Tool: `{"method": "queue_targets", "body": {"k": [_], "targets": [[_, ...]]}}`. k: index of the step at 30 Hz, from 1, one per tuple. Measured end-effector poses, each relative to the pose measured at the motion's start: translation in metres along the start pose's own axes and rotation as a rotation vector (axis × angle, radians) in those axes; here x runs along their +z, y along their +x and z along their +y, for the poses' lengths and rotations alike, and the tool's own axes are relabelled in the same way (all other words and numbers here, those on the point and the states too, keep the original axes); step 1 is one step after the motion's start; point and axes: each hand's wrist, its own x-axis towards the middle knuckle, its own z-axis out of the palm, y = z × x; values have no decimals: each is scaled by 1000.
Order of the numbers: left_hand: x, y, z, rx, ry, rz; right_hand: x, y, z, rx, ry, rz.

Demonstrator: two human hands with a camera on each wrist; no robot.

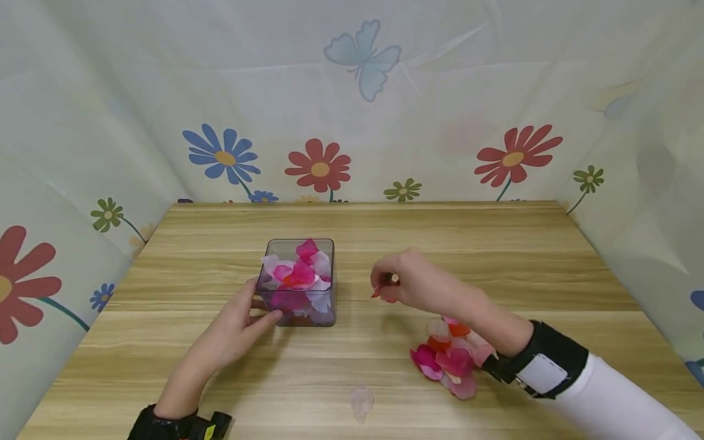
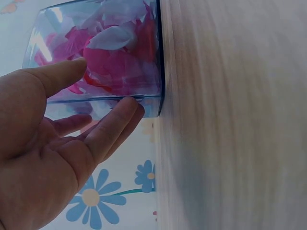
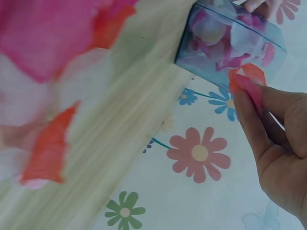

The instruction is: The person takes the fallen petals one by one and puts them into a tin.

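A clear square box (image 1: pixel 334 305) holds pink, white and red petals (image 1: pixel 299 275) and stands left of the table's middle. Around its near left corner lies my left hand (image 1: pixel 236 330), thumb on the front wall and fingers along the left side; in the left wrist view these fingers (image 2: pixel 115 127) are fairly straight against the plastic. My right hand (image 1: pixel 409 278) is above the table, to the right of the box. Between its thumb and fingertips it pinches red and pink petals (image 3: pixel 248 84), seen best in the right wrist view.
A loose pile of pink, red and white petals (image 1: pixel 453 360) lies under my right forearm. One pale petal (image 1: pixel 361 403) is by itself near the table's front. Behind the wooden table (image 1: pixel 467 232) hangs a white curtain (image 1: pixel 264 73) printed with flowers.
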Motion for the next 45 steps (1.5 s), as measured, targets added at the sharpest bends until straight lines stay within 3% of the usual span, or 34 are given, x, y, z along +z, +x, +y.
{"method": "queue_targets", "body": {"k": [8,21,45], "targets": [[0,0,1,-8,-13,0,-5,15,-7,-112,-29,193],[1,0,1,9,-59,-1,-10,43,-18,-148,28,339],[0,0,3,3,-70,-6,5,93,-36,-150,-44,267]]}}
